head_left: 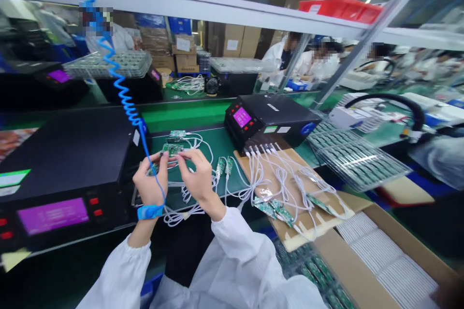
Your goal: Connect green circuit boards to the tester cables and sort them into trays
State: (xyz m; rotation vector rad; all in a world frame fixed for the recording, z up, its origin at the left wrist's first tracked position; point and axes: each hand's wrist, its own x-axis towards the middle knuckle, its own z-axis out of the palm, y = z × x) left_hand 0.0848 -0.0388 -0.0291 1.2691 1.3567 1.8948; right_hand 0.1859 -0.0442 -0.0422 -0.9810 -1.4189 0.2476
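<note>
A small green circuit board [172, 149] is held up between my two hands above the green bench. My left hand [150, 186] pinches its left edge with thumb and fingers, and a blue wrist strap [150, 212] with a coiled cord circles that wrist. The fingertips of my right hand [197, 174] grip the board's right side. Just beyond lies another circuit board [177, 133] with a white cable. To the right of my right hand, two narrow circuit boards [224, 166] hang on white cables. A bundle of white cable [181, 216] lies under my hands.
Black test units with purple screens stand at left [68, 145] and centre right [275, 113]. White cables run from the latter over a cardboard sheet [266, 178] bearing more boards. A blue coiled cord [125, 101] hangs down in front. An open carton [326, 260] sits at lower right.
</note>
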